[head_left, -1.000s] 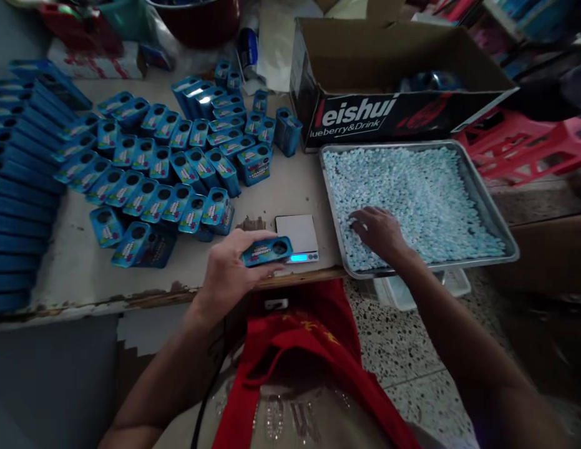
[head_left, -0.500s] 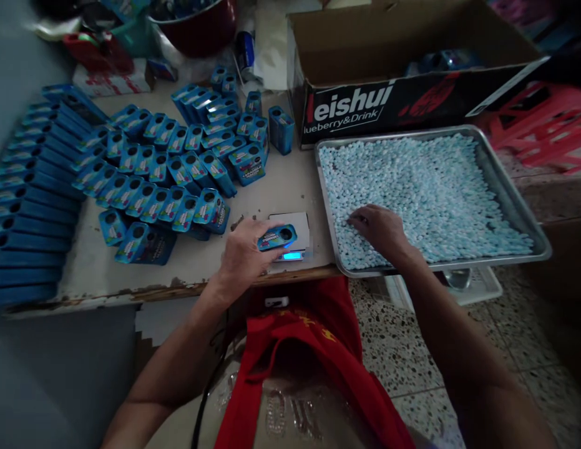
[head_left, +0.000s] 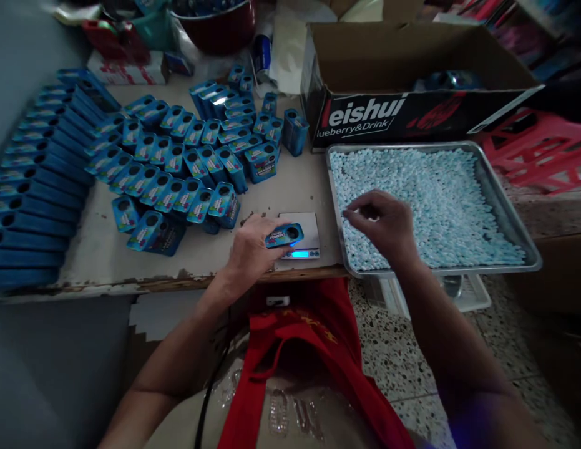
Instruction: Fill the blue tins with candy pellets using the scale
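My left hand (head_left: 255, 246) is closed round a small blue candy tin (head_left: 284, 235) with a dark round hole in its top. The tin is held upright at a small white digital scale (head_left: 310, 224), whose display glows blue; whether its base rests on the pan is hidden. Over the left part of a metal tray (head_left: 508, 187), my right hand (head_left: 384, 224) has thumb and fingers pinched together. What is between those fingertips is too small to make out. Many small pale blue and white candies (head_left: 440, 206) cover the tray.
Several rows of blue tins (head_left: 163, 156) stand on the table's left, beside a long stack of them (head_left: 35, 206). Behind the tray is an open cardboard box (head_left: 365, 118). A dark red bowl (head_left: 215, 28) sits at the back, and a red plastic stool (head_left: 543, 149) is at the right.
My right hand has risen from the candies and moved slightly towards the scale, fingers pinched. My left hand keeps its hold on the tin at the scale. The camera view has shifted a little.
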Action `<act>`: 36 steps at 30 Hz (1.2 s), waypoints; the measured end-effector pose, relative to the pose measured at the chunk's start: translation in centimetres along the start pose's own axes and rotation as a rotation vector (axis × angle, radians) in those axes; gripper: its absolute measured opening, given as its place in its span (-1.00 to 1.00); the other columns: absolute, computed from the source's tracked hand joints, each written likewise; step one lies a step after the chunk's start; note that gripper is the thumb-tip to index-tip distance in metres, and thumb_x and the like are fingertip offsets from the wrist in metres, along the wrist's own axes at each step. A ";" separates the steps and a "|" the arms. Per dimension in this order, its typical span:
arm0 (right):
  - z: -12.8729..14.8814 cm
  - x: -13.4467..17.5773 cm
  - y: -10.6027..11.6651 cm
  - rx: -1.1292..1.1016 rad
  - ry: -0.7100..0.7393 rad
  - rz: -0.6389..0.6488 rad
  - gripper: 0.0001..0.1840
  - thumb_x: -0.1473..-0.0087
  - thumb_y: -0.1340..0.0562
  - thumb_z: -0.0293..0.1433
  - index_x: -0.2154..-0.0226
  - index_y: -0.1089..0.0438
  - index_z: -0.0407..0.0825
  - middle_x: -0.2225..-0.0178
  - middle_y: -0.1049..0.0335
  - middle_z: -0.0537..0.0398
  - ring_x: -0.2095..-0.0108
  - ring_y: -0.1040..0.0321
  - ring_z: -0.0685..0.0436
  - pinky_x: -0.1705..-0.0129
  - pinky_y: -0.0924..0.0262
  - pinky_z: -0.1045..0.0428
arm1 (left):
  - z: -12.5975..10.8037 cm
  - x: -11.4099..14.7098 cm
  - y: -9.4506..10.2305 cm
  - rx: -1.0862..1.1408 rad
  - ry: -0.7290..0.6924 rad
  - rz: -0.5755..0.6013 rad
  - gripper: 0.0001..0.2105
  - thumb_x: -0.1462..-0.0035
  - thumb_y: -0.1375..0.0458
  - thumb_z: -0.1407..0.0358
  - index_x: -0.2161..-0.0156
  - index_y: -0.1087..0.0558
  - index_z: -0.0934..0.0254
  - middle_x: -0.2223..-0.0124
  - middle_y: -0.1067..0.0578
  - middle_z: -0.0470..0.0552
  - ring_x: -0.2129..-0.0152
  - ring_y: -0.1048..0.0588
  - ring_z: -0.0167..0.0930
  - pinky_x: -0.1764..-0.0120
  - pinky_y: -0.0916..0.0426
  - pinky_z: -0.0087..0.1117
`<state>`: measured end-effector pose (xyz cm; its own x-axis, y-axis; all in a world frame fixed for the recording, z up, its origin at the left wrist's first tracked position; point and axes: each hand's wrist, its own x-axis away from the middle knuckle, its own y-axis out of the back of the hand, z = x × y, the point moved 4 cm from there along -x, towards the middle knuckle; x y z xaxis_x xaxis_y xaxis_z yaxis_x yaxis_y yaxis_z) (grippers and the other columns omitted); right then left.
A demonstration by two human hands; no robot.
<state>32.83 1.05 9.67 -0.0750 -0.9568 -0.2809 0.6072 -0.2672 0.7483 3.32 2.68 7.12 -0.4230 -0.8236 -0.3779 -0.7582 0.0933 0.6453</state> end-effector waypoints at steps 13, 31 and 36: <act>7.0 -6.5 -6.5 -0.128 0.372 0.225 -0.72 -0.43 -0.28 -0.27 -0.01 -0.70 0.04 0.16 -0.63 -0.04 0.32 -0.51 -0.20 0.18 -0.40 -0.11 | -0.2 2.9 4.3 0.143 0.194 0.036 -0.46 -0.09 -0.66 0.43 -0.18 -0.72 0.12 0.00 -0.74 0.02 0.02 -0.70 -0.20 -0.15 -0.65 -0.17; 2.7 -14.7 -16.1 0.035 0.282 0.294 -0.69 -0.30 -0.21 0.00 0.05 -0.43 0.22 0.28 -0.58 -0.07 0.35 -0.62 -0.49 0.29 -0.44 -0.29 | 23.7 -9.0 42.0 -0.601 0.252 -0.554 -0.55 -0.33 -0.42 0.06 -0.23 -0.48 0.08 -0.24 -0.63 -0.15 -0.17 -0.52 -0.34 -0.34 -0.47 -0.16; 3.2 -14.2 -16.4 0.023 0.318 0.240 -0.77 -0.28 -0.22 -0.05 0.08 -0.45 0.29 0.27 -0.58 -0.08 0.36 -0.62 -0.52 0.39 -0.39 -0.31 | 30.5 -16.6 40.2 -0.557 0.263 -0.315 -0.52 -0.35 -0.36 -0.01 -0.24 -0.53 0.18 -0.27 -0.63 -0.18 -0.13 -0.46 -0.49 -0.42 -0.36 -0.24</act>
<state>21.40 18.65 3.35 0.3179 -0.9100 -0.2663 0.5595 -0.0467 0.8275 -35.28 37.20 19.10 -0.0365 -0.8792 -0.4751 -0.4275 -0.4160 0.8026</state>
